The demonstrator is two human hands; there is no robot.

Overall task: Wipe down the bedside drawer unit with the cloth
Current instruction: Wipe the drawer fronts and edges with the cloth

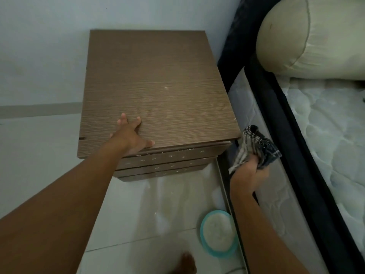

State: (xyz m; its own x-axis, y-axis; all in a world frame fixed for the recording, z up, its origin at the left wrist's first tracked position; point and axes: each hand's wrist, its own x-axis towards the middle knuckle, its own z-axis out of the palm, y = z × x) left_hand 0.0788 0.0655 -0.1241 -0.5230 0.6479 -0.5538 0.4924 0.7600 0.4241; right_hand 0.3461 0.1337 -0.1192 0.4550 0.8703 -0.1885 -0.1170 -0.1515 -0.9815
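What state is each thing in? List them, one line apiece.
Brown wood-grain bedside drawer unit: drawers shut, top bare, white specks on the drawer fronts.
Dark checked cloth: bunched, held off the unit.
Left hand: flat on the unit's front edge, empty.
Right hand: closed on the cloth.
Round teal basin: on the floor, pale contents.
Cream pillow: on the bare mattress.

head view: one wide-angle camera | looks steeply down and forward from above | near the drawer unit (158, 91) top | floor (39, 165) below, bed (325, 125) at right edge
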